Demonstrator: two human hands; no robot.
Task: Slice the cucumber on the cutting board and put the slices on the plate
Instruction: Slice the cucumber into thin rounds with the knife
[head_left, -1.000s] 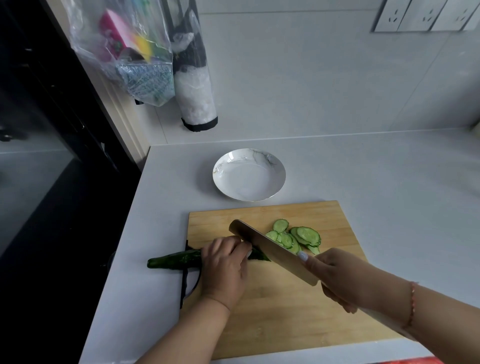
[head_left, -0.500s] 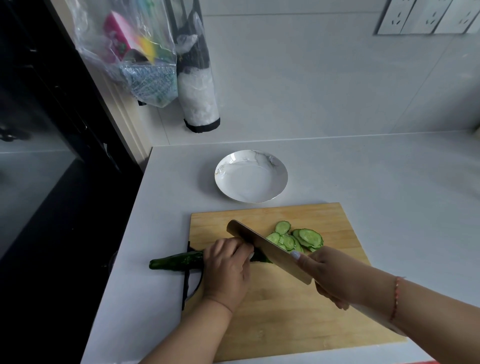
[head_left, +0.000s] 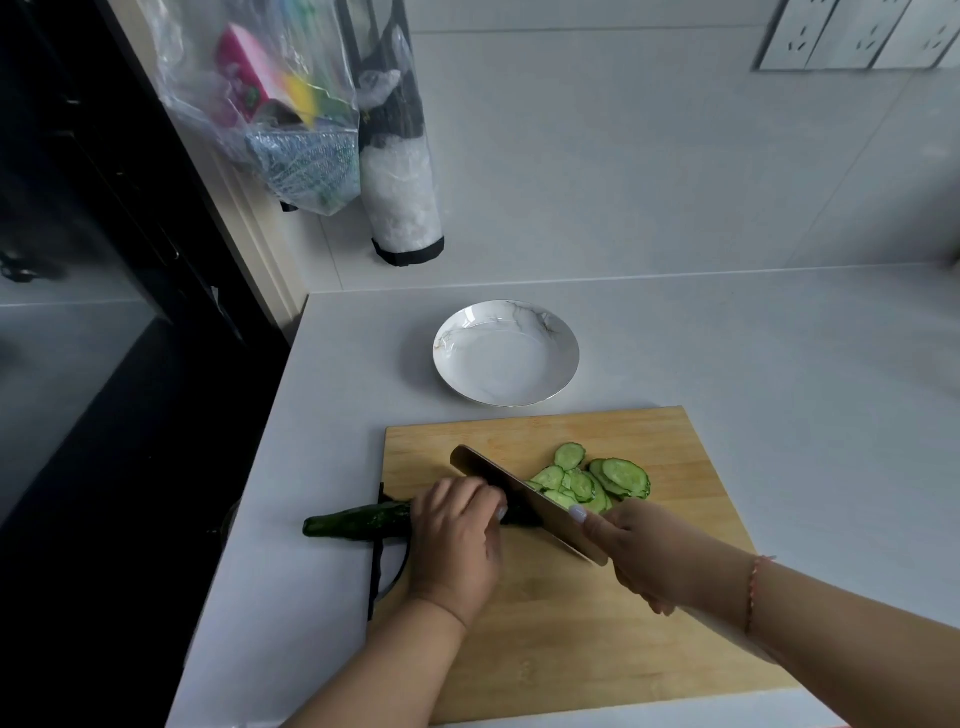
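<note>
Low in the frame, a wooden cutting board (head_left: 597, 623) lies on a pale bench (head_left: 779, 364); the left hand (head_left: 457, 540) presses down on a dark green cucumber (head_left: 358, 521) whose uncut end sticks out past the board's left edge. The right hand (head_left: 644, 556) grips a broad knife (head_left: 524, 499), its blade set against the left knuckles, with a small heap of slices (head_left: 592, 480) just right of it. Slicing looks partly done; the white plate (head_left: 506, 353) beyond the board holds nothing, so next comes another thin cut, fingertips tucked back.
</note>
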